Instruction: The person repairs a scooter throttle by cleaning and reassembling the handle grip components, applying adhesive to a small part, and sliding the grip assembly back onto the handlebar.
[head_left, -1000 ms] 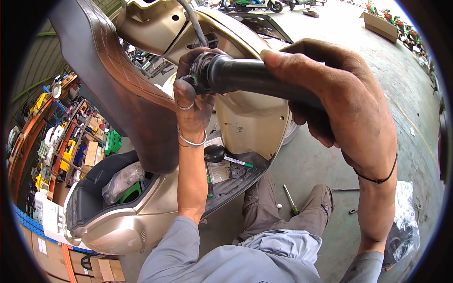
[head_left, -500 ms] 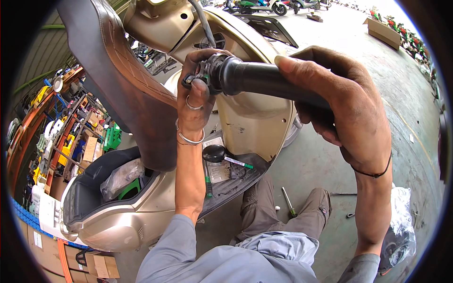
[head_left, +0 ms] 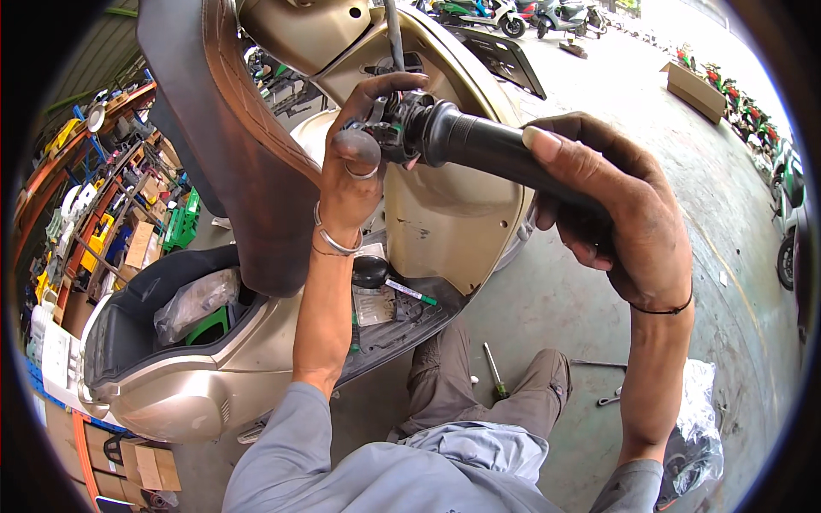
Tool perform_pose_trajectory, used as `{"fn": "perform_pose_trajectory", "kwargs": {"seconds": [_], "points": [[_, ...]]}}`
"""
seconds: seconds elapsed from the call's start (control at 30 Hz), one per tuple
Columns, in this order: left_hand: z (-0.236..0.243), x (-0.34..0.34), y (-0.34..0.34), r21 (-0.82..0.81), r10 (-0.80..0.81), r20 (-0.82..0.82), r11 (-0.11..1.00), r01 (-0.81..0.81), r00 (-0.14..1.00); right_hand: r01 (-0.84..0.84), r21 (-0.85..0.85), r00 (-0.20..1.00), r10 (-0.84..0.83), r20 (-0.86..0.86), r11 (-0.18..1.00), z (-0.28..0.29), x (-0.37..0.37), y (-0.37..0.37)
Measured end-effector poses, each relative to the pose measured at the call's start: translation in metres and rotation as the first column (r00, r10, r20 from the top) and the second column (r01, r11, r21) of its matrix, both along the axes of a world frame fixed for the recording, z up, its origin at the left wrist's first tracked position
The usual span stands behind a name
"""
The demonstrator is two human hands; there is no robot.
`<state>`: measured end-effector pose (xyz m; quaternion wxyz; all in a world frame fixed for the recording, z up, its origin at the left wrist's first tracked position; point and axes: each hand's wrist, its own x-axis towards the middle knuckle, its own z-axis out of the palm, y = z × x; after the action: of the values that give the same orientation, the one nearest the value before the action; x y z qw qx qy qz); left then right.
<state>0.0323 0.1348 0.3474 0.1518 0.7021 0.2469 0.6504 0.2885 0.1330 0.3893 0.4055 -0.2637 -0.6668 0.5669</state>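
Observation:
A black rubber handlebar grip (head_left: 489, 147) of a gold scooter extends rightward across the upper middle. My right hand (head_left: 641, 192) is wrapped round its outer end, the thumb lying along the top. At the inner end, my left hand (head_left: 349, 192) holds the dark switch housing (head_left: 400, 124), with the index finger over it and the thumb at its near left side. The left fingers are partly hidden behind the housing. A cable (head_left: 392, 34) rises behind it. Below stands the scooter's gold leg shield (head_left: 445, 227).
The brown seat (head_left: 256, 162) is raised at the left, over a storage bin with a bagged item (head_left: 198, 306). A marker pen (head_left: 410, 292) and a round black mirror (head_left: 369, 272) rest on the footboard (head_left: 393, 338). On the floor lie a screwdriver (head_left: 494, 372) and a plastic bag (head_left: 697, 419).
The grip and both hands sit slightly lower, its outer end tilted more downward. My left thumb has shifted off the housing's front. The view has shifted, moving the scooter body and floor items leftward.

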Motion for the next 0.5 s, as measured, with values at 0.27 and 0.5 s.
{"fn": "perform_pose_trajectory", "kwargs": {"seconds": [0.27,0.5], "points": [[0.006,0.002,-0.008,-0.026,0.079,0.074,0.997,-0.077,0.994,-0.012,0.151,1.0,0.011,0.008,0.989,-0.016,-0.007,0.002],[0.018,0.007,-0.023,-0.074,0.288,-0.101,0.952,-0.296,0.952,-0.01,0.212,0.999,0.019,-0.038,0.977,-0.021,-0.008,-0.001]]}}
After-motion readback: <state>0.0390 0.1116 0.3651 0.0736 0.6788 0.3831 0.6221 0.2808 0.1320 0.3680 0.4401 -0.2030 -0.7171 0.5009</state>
